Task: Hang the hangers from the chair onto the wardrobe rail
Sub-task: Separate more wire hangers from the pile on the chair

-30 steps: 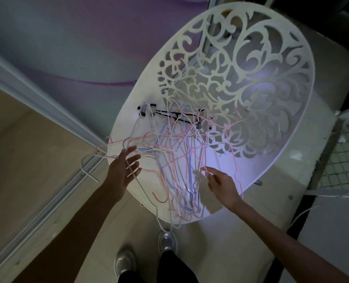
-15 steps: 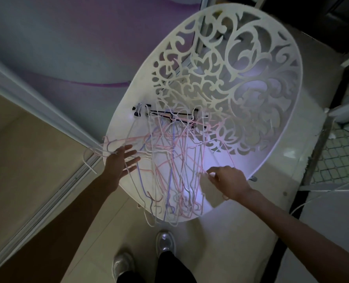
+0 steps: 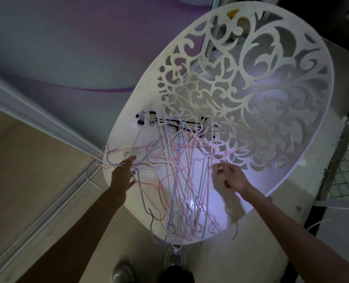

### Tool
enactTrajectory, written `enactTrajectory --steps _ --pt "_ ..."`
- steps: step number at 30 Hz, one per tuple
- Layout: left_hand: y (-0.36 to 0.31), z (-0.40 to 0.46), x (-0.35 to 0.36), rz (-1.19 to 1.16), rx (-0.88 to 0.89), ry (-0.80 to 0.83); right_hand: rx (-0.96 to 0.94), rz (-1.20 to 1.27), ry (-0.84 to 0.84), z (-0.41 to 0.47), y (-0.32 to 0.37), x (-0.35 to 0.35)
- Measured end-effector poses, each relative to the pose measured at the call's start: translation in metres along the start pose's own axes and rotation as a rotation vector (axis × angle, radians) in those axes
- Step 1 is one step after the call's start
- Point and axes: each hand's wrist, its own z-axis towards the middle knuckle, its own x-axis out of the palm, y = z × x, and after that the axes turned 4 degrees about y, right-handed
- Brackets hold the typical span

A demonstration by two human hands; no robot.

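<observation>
hangers (image 3: 175, 176) tangled on the chair (image 3: 292, 111) seat | left hand (image 3: 122, 176) spread flat on the hooks at the seat's left edge | right hand (image 3: 232, 176) looks like it's pinching a wire, blurry tbh | free one hook first, don't yank the bunch

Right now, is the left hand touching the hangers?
Touching. The head view shows the left hand with fingers spread over the hangers on the chair, wires crossing under its fingertips.
</observation>
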Motion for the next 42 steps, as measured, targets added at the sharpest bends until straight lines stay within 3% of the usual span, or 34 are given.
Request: enactTrajectory --steps 3,5,8,12,17,21,26,32,38,42 --pt "0.001 -0.001 -0.005 0.092 0.072 0.006 -0.287 -0.354 -0.206 -0.010 0.010 -0.006" --pt "-0.001 -0.004 -0.004 0.112 0.126 -0.001 -0.423 -0.367 -0.251 -0.024 0.030 -0.012" --pt "-0.009 -0.005 -0.005 0.104 0.131 -0.004 -0.502 -0.191 -0.228 -0.037 0.065 -0.029" --pt "-0.027 -0.010 -0.003 0.125 0.130 0.001 -0.497 -0.144 -0.194 -0.037 0.086 -0.057" --pt "-0.063 -0.036 -0.003 -0.030 0.011 0.208 -0.412 -0.116 -0.149 -0.070 0.102 -0.057" --pt "-0.087 -0.071 -0.017 -0.058 -0.045 0.253 -0.378 -0.176 -0.029 -0.103 0.117 -0.050" --pt "-0.104 -0.111 -0.044 -0.050 -0.052 0.247 -0.421 -0.206 -0.067 -0.125 0.141 -0.038" --pt "-0.098 -0.093 -0.055 -0.019 -0.018 0.188 -0.394 -0.115 -0.121 -0.091 0.128 0.006" --pt "-0.062 -0.067 -0.044 0.194 0.182 -0.043 -0.419 -0.013 -0.090 -0.078 0.106 0.040" --pt "-0.040 -0.069 -0.044 0.477 0.330 -0.169 -0.432 0.017 -0.074 -0.080 0.099 0.050"
